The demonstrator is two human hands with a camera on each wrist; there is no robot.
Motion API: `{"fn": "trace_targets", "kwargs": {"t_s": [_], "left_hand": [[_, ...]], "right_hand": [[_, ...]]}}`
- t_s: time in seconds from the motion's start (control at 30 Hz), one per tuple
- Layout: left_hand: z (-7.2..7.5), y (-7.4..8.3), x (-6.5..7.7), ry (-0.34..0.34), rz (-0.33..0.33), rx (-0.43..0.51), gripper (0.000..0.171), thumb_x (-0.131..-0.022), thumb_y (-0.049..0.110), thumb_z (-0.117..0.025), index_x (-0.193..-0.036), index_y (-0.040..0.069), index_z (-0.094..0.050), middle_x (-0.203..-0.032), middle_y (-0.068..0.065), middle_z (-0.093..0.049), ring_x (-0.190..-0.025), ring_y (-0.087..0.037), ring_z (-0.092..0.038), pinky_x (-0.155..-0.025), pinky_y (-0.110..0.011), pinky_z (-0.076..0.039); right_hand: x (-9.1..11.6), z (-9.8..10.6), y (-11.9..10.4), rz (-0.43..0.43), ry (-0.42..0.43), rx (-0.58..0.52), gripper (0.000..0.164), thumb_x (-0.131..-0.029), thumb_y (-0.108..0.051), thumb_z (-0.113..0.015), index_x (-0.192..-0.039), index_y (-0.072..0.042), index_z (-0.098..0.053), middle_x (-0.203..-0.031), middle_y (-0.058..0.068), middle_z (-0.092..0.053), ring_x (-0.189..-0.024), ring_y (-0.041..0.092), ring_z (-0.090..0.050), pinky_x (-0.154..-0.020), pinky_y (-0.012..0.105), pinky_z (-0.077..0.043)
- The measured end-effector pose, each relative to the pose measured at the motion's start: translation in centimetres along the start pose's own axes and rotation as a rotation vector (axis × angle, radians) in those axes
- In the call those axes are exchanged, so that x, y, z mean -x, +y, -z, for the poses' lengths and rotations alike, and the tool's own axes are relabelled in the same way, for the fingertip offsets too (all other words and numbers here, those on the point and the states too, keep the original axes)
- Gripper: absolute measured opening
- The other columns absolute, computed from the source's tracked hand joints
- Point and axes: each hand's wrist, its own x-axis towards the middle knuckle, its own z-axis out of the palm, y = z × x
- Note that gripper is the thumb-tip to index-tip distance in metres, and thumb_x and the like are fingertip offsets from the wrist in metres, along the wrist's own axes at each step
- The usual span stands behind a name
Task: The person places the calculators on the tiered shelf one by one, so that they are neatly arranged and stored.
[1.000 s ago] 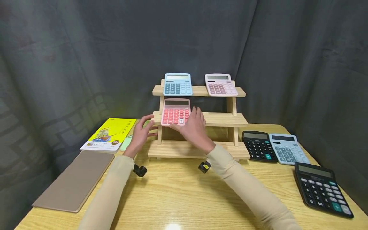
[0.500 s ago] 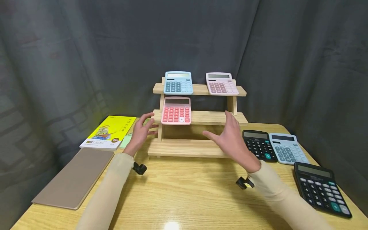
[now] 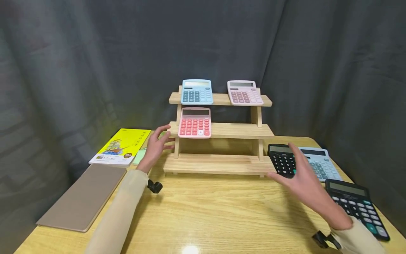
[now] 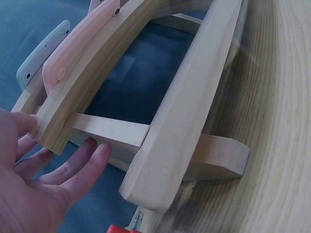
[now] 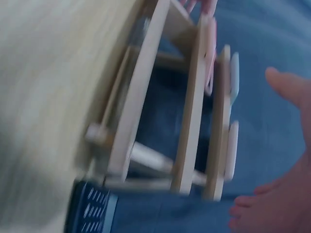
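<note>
While left hand [image 3: 153, 149], fingers loosely spread, rests at rack [image 3: 219, 166] end, perhaps for steadying, empty right hand [image 3: 306, 183] hangs lower right, thumb splayed. Pink calculator [image 3: 194, 123] mid-frame, leaning on middle shelf [image 3: 238, 131], presumably for legibility.

Head camera's up high in front of the three-tier wooden stand [image 3: 222, 130], facing it squarely, tipped down over the table [image 3: 203, 201]. Left wrist camera's tight on the stand's left end, rolled sideways, peering along it! Right wrist's farther back, off the stand's right end, rolled the opposite way; all three share the stand.
</note>
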Motion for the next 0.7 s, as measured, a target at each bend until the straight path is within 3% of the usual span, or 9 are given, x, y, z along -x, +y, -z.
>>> {"fn": "trace_targets", "kwargs": {"t_s": [0.17,0.3,0.7], "left_hand": [[0.0,-0.1,-0.1,0.001,0.005,-0.020,0.045,-0.109,0.027,-0.050,-0.149,0.007,-0.045,-0.153,-0.011,-0.038,-0.115,-0.041,-0.063,-0.091,-0.059,-0.055],[0.0,-0.4,-0.1,0.003,0.009,-0.024,0.046,-0.108,0.028,-0.050,-0.149,0.007,-0.045,-0.154,-0.012,-0.038,-0.117,-0.046,-0.060,-0.092,-0.060,-0.054],[-0.1,-0.2,-0.2,0.004,-0.006,-0.013,0.045,-0.109,0.027,-0.049,-0.149,0.007,-0.045,-0.153,-0.013,-0.038,-0.121,-0.052,-0.055,-0.093,-0.061,-0.053]], "right_hand": [[2.3,1.5,3.7,-0.022,0.012,0.054,0.118,-0.087,-0.047,-0.078,-0.162,-0.007,0.002,-0.165,0.028,-0.001,-0.146,0.057,-0.005,-0.104,0.084,-0.010],[3.7,2.4,6.3,-0.075,0.024,0.121,0.119,-0.089,-0.049,-0.076,-0.161,-0.002,0.006,-0.163,0.032,0.005,-0.145,0.059,-0.001,-0.105,0.083,-0.003],[6.0,4.3,14.5,-0.180,0.089,0.272,0.134,-0.080,-0.054,-0.080,-0.153,0.014,0.008,-0.157,0.040,0.009,-0.143,0.060,0.005,-0.105,0.083,-0.003]]}}
